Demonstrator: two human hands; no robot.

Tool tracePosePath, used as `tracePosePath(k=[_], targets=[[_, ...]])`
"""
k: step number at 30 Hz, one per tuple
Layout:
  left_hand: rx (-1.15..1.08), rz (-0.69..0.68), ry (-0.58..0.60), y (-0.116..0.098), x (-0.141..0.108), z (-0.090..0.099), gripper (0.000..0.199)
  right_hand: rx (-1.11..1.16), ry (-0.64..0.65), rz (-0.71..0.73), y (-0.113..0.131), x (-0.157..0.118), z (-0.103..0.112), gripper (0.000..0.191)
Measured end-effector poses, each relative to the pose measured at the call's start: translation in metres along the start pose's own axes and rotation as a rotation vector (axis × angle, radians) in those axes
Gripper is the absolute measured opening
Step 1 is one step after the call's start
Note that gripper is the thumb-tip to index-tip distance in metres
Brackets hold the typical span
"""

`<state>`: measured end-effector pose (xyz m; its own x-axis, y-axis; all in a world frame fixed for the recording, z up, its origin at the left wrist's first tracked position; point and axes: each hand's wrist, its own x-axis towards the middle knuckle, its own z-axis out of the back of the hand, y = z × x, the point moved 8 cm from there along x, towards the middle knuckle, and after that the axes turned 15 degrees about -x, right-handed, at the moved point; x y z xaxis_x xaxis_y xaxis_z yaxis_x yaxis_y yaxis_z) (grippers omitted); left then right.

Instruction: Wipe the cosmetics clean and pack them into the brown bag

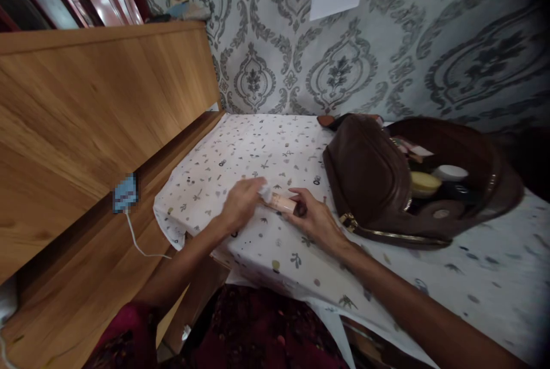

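A small beige cosmetic bottle (283,204) lies on its side in the air just above the patterned cloth. My right hand (317,219) grips its dark right end between thumb and fingers. At the bottle's left end, my left hand (241,204) is closed on a small white piece (264,192), which looks like tissue and touches the bottle there. Blur hides the exact edge between the two. To the right of my right hand stands an unzipped brown bag (369,174).
A yellow-lidded container (424,184) and a white-lidded one (450,173) sit inside the bag. White cloth (266,134) with small prints covers the table. At left are a wooden cabinet (98,99) and a plugged-in white cable (134,237). Patterned wallpaper (283,71) rises behind.
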<state>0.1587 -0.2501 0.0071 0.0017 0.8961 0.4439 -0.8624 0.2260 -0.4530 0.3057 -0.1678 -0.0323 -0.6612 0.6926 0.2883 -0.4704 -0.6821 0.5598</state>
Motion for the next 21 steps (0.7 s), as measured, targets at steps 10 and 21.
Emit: tracePosePath(k=[10, 21], targets=[[0.061, 0.057, 0.245, 0.003, 0.021, -0.017, 0.033, 0.016, -0.011, 0.037, 0.002, 0.000, 0.001, 0.056], [-0.007, 0.232, -0.001, 0.055, 0.006, 0.017, 0.033, -0.064, -0.091, 0.110, 0.012, -0.001, 0.012, 0.016]])
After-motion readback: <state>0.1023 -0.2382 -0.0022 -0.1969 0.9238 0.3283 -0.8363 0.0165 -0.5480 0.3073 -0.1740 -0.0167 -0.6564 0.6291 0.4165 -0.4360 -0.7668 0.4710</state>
